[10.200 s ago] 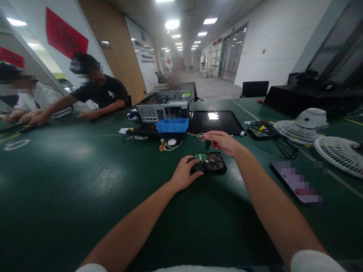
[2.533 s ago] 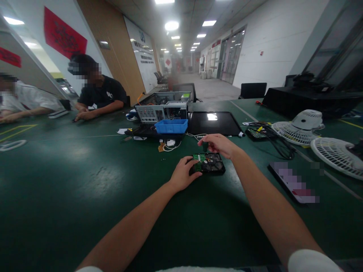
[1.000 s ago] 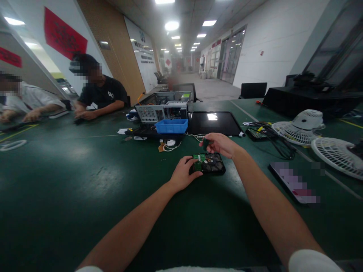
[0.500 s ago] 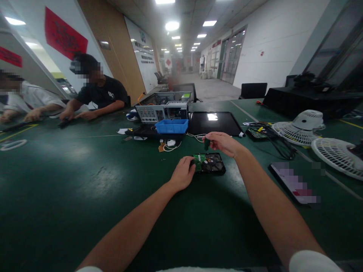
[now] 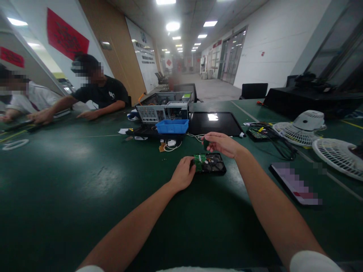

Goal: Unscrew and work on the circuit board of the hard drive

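A black hard drive with a green circuit board (image 5: pixel 211 164) lies flat on the green table (image 5: pixel 119 211). My left hand (image 5: pixel 183 173) is closed on the drive's left end, its fingers along that edge. Above the drive's far edge, my right hand (image 5: pixel 219 144) is raised, thumb and fingers pinched on a small dark green object (image 5: pixel 206 142). That object is too small and partly covered to name. It hangs apart from the drive.
Behind the drive stand a blue tray (image 5: pixel 172 126), an open computer case (image 5: pixel 163 107) and a dark flat panel (image 5: pixel 217 122). White fan parts (image 5: pixel 307 124), black cables and a phone (image 5: pixel 295 184) lie right. Two people sit at the left.
My hands and the drive have barely moved; the dark green piece is turned a little in my right fingers. A person in black has reached an arm further left.
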A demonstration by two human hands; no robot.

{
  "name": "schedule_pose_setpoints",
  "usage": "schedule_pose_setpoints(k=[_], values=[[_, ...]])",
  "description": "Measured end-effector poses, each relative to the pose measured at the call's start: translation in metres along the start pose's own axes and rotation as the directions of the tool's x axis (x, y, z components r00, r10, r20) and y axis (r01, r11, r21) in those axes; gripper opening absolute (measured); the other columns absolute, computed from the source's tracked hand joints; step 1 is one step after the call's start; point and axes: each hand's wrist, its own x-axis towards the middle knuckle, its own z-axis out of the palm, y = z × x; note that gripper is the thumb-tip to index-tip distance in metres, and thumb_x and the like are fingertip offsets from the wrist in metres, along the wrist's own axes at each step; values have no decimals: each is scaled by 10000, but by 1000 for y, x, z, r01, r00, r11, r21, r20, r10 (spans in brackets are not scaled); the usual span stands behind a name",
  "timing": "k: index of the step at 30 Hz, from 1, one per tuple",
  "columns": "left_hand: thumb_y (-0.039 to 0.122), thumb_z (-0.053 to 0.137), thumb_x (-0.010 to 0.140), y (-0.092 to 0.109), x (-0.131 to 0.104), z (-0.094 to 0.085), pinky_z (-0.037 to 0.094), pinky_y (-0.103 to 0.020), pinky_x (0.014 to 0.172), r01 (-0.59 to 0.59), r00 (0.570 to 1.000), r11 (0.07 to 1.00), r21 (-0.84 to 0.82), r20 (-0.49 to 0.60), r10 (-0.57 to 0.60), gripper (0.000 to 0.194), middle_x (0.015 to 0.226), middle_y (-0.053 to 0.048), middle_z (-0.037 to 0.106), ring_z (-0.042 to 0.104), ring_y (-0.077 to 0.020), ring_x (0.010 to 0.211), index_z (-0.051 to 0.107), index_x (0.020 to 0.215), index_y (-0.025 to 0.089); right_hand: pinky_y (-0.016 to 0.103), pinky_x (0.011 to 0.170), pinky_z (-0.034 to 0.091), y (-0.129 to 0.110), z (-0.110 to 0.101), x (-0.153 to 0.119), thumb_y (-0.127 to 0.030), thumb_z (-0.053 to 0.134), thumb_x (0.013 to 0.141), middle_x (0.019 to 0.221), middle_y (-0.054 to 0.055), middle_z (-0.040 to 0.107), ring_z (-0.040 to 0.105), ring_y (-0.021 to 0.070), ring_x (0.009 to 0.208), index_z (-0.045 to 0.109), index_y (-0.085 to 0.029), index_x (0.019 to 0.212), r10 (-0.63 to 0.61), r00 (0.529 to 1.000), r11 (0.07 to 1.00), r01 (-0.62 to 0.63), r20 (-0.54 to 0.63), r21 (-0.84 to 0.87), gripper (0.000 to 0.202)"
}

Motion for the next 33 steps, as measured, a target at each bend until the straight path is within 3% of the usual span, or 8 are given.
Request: schedule_pose_setpoints(k=[8,15,21,28,33], values=[[223,503,986,4,-2,-5,483,-453,1066,-26,1000,1000,12,15,25,364,1303,-84,561,550,-255,1222,559,1345,244,203,444,356,3,-4,3,-331,794,778,741,10,639,525,89,571,686,-173,851,-44,993,993,32,-106,-113,205],[210,524,979,-5,-2,1,495,-465,1052,-58,998,997,41,12,58,372,1342,-85,524,531,-260,1250,613,1334,282,207,434,338,5,-3,6,-310,734,785,916,70,730,501,87,557,677,-171,805,-64,987,987,41,-145,-154,152],[226,516,989,-5,-2,1,494,-462,1051,-67,998,997,37,10,67,360,1339,-88,527,531,-260,1247,623,1328,281,230,406,328,0,1,3,-314,674,839,978,83,744,517,95,528,731,-184,972,-10,999,991,3,-46,-130,194],[230,544,977,-4,-1,3,472,-464,1072,-99,995,994,45,-15,100,335,1304,-102,545,533,-265,1239,636,1298,250,243,539,500,1,2,-2,-352,687,878,1053,111,736,654,131,644,669,-167,942,46,991,999,-42,129,-35,197],[228,543,976,-3,-2,1,482,-462,1062,-99,995,994,45,-9,99,347,1323,-101,540,535,-265,1236,627,1312,252,232,520,485,0,3,-3,-352,744,850,1005,69,729,670,143,677,638,-219,1101,30,994,999,-29,105,-15,303]])
